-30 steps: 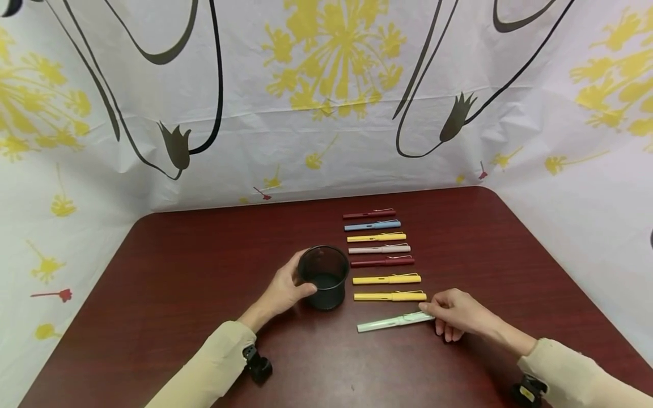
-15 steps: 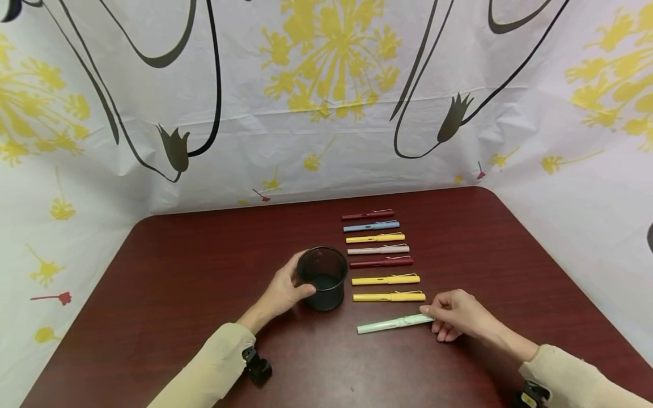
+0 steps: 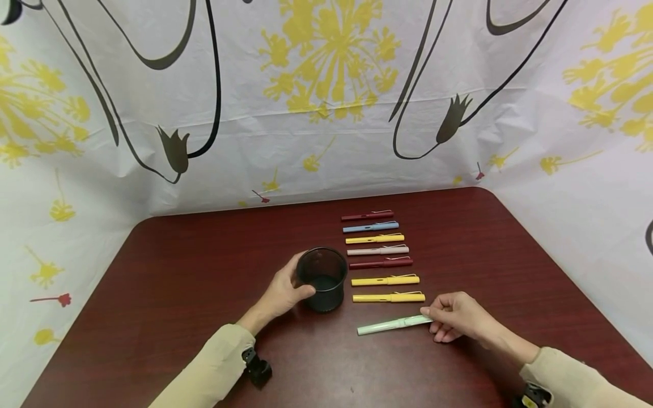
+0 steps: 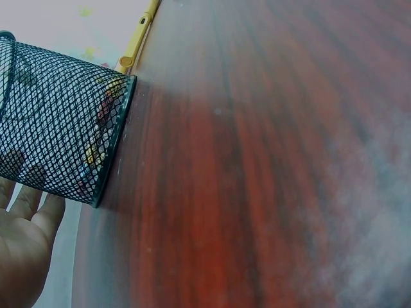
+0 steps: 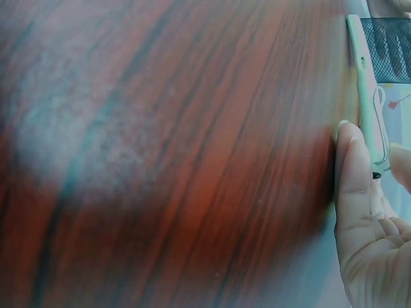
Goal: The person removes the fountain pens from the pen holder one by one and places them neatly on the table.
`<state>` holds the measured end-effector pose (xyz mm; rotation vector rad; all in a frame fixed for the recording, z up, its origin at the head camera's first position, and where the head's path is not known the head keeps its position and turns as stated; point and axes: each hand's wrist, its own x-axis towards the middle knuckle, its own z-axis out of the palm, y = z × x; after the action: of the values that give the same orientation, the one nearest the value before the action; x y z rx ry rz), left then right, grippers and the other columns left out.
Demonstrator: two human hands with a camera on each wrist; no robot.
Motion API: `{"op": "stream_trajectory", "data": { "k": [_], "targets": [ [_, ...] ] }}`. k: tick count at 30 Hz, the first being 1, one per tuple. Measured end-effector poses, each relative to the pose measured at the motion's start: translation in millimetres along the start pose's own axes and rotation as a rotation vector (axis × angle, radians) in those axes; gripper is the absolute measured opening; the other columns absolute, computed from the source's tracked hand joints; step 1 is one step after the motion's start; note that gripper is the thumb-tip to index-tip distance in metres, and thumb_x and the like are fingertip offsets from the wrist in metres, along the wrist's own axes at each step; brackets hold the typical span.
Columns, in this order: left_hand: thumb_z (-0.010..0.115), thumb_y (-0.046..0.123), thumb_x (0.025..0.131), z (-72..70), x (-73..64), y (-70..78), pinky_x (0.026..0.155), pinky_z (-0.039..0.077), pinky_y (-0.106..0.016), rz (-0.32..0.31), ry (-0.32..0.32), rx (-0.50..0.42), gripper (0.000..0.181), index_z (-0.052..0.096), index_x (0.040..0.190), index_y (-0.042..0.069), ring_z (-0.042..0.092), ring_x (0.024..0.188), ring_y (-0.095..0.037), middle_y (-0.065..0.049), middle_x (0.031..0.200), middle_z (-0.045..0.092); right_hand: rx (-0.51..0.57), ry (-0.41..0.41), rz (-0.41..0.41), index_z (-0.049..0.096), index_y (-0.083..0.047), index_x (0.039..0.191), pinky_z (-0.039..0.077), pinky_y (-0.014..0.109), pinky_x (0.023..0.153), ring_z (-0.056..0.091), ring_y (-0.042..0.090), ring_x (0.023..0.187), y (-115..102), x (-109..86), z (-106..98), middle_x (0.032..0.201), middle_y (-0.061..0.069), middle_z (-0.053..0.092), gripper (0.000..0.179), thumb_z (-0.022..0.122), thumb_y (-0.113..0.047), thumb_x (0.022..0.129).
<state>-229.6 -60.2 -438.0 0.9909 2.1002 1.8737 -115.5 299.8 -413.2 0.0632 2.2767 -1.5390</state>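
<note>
My left hand [image 3: 279,292] grips the side of a black mesh pen holder [image 3: 329,299], which stands upright on the table. In the left wrist view the fingers show beside the pen holder's mesh wall [image 4: 61,122]. At the front right, my right hand [image 3: 461,318] pinches the clip end of a pale green pen [image 3: 390,325]. The pen lies slightly slanted, its other end pointing left. From the right wrist, the green pen [image 5: 365,90] is seen between thumb and fingers. Nearest beyond it lies a yellow pen [image 3: 388,297], apart from the hand.
Behind that one, several pens lie in a column: another yellow pen [image 3: 385,280], a dark red pen [image 3: 380,263], a pale pink pen [image 3: 377,250], a yellow pen [image 3: 374,239], a blue pen [image 3: 369,227] and a dark red pen [image 3: 367,216]. A patterned cloth [image 3: 234,147] surrounds the table [image 3: 204,272].
Both hands keep their hold with hardly any movement. The green pen's clip end has shifted very slightly, and the clip no longer shows as clearly from the head. The head view has shifted a little.
</note>
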Motion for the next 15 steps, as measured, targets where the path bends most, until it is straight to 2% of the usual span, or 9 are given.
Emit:
{"op": "stream_trajectory", "data": {
  "k": [9, 15],
  "targets": [
    [0.068, 0.058, 0.075, -0.3, -0.2, -1.8, 0.099, 0.038, -0.053, -0.005, -0.003, 0.000, 0.091, 0.036, 0.142, 0.005, 0.044, 0.126, -0.036, -0.020, 0.138, 0.044, 0.033, -0.024, -0.014, 0.055, 0.006, 0.091, 0.055, 0.032, 0.054, 0.065, 0.015, 0.057, 1.9, 1.2, 0.9, 0.069, 0.008, 0.064, 0.034, 0.061, -0.027, 0.092],
    [0.067, 0.058, 0.075, -0.5, -0.4, -2.2, 0.098, 0.039, -0.052, 0.006, -0.003, 0.002, 0.091, 0.036, 0.141, 0.004, 0.045, 0.125, -0.037, -0.020, 0.138, 0.045, -0.006, -0.020, -0.030, 0.054, 0.007, 0.090, 0.053, 0.033, 0.049, 0.063, 0.016, 0.051, 3.6, 0.8, 0.6, 0.065, 0.008, 0.063, 0.037, 0.059, -0.029, 0.093]
  ]
}}
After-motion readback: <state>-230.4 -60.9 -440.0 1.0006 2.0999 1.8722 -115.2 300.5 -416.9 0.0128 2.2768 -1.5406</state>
